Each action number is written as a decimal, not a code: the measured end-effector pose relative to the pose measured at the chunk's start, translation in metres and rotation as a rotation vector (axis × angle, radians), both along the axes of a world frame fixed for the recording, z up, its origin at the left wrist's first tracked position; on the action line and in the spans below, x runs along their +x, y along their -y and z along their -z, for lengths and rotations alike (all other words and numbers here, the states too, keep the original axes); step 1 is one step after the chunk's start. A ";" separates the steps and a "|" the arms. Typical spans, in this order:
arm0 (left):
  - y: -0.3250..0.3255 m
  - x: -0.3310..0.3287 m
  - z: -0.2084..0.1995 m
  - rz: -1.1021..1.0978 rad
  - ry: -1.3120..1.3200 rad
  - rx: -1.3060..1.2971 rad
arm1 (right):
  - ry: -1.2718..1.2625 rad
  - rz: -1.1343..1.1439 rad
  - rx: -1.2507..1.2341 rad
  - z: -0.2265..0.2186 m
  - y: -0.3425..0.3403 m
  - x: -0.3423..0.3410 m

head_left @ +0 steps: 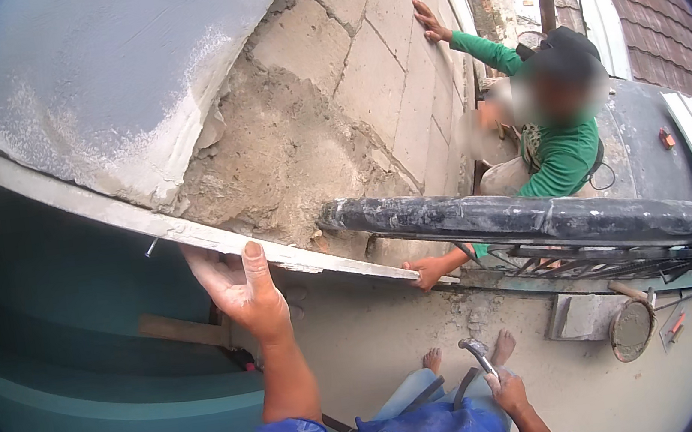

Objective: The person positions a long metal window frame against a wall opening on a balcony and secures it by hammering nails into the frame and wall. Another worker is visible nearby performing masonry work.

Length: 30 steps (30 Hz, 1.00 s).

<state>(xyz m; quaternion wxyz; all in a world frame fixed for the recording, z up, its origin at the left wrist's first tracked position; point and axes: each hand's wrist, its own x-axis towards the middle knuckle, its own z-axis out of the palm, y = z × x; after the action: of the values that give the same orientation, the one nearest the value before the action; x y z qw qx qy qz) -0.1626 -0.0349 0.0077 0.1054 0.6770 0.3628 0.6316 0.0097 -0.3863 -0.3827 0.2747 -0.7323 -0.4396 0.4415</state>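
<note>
A long, pale wooden strip (143, 219) runs along the lower edge of a partly plastered block wall (378, 56). My left hand (243, 293) grips its edge from below, with the thumb up against its face and the fingers partly hidden underneath. Left of that hand, a nail (151, 247) sticks out of the strip. Down by my legs, my right hand (507, 390) is closed around the handle of a claw hammer (480, 357). A co-worker's hand (429, 272) holds the strip's right end; the other hand (430, 20) rests against the wall.
A mortar-stained black pipe (536, 214) crosses from the wall to the right. The co-worker in green (567, 154) crouches beyond it. Lower right are a round pan of mortar (633, 331), a grey block (587, 316) and a trowel (675, 329). Teal panelling (112, 417) curves at left.
</note>
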 end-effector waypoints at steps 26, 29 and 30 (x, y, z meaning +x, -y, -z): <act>0.007 0.009 -0.004 -0.145 0.030 -0.109 | 0.019 -0.207 -0.248 0.062 -0.023 0.053; 0.007 0.001 -0.002 -0.144 -0.001 -0.125 | 0.030 -0.180 -0.264 0.052 -0.012 0.056; 0.008 -0.007 0.000 -0.055 -0.025 -0.107 | 0.078 -0.168 -0.297 0.049 -0.006 0.056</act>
<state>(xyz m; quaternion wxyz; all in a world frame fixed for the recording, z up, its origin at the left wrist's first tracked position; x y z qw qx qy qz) -0.1696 -0.0428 0.0078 0.1195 0.6680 0.4160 0.6053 0.0655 -0.3800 -0.4313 0.1083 -0.7421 -0.4393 0.4945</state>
